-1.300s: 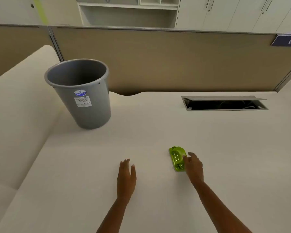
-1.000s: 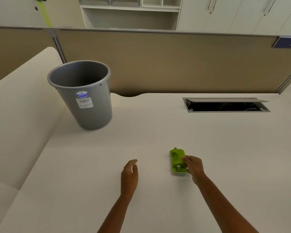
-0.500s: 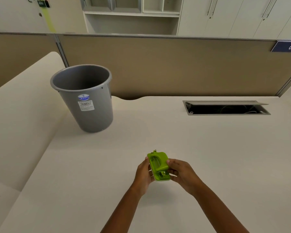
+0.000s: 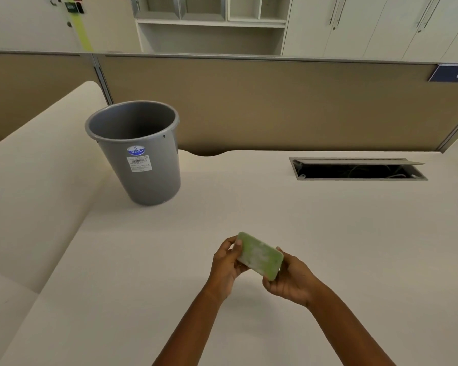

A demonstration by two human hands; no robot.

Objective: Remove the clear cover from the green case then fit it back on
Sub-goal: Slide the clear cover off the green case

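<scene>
The green case (image 4: pixel 260 255) is held above the desk between both hands, tilted with its long axis running from upper left to lower right. The face turned toward me looks pale and frosted; I cannot tell whether that is the clear cover. My left hand (image 4: pixel 226 261) grips the upper-left end, thumb on top. My right hand (image 4: pixel 288 280) holds the lower-right end from below and behind. The underside of the case is hidden.
A grey plastic bin (image 4: pixel 140 151) stands on the cream desk (image 4: pixel 328 233) at the back left. An open cable hatch (image 4: pixel 357 169) sits in the desk at the back right. A tan partition (image 4: pixel 249 101) runs along the far edge.
The case was lifted off the desk by my right hand, my left hand joined it, and the case has been turned over from its ribbed face to a pale frosted face.
</scene>
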